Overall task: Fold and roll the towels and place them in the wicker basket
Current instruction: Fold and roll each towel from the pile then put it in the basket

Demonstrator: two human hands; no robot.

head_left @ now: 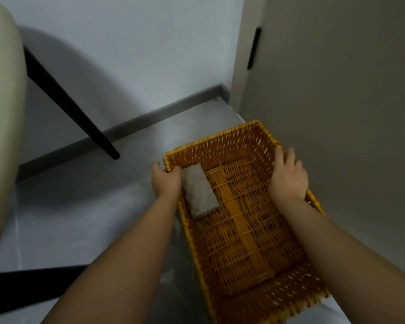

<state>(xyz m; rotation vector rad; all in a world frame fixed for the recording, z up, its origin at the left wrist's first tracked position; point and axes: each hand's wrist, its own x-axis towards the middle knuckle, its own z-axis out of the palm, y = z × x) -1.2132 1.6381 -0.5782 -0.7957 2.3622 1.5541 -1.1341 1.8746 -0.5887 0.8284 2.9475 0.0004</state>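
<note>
If I lift unevenly, I judge the basket (pixel 220 134) tilts and the 1 towel (pixel 199 192), lying at 10 o'clock inside it, slides or unrolls; the wall (pixel 337 113) at 3 o'clock could snag the rim. My left hand (pixel 166 181) curls over the left rim, touching the towel. My right hand (pixel 288 176) clasps the right rim.

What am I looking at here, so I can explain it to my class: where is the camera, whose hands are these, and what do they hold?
There is no machine here. A person wears one camera on the head, looking forward and down, so you see their own two arms. The left hand grips the left rim of an orange wicker basket, and the right hand grips the right rim. Inside, against the left wall, lies one rolled beige towel. Underneath is a grey floor, with a chair's black leg at the left. Whether the basket is lifted cannot be told.
</note>
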